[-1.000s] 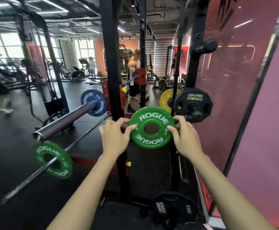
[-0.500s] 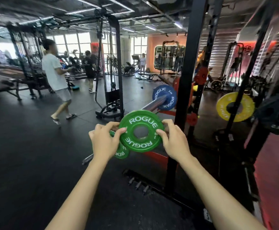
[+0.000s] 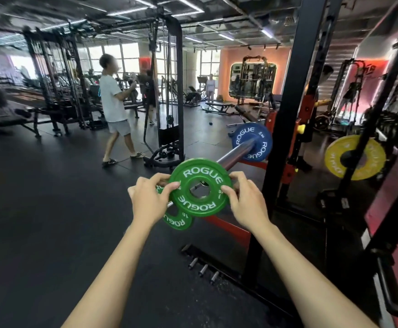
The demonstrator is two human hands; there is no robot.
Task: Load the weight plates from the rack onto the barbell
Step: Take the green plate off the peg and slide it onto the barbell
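Both hands grasp a green plate (image 3: 200, 190) by its rim — left hand (image 3: 149, 200) on one side, right hand (image 3: 246, 201) on the other — its hole lined up at the tip of the barbell (image 3: 234, 155), where a blue plate (image 3: 252, 143) sits further along.

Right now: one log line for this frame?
phase: lining up | left hand + right hand: grip green plate by rim | bore facing barbell sleeve end | blue plate on sleeve
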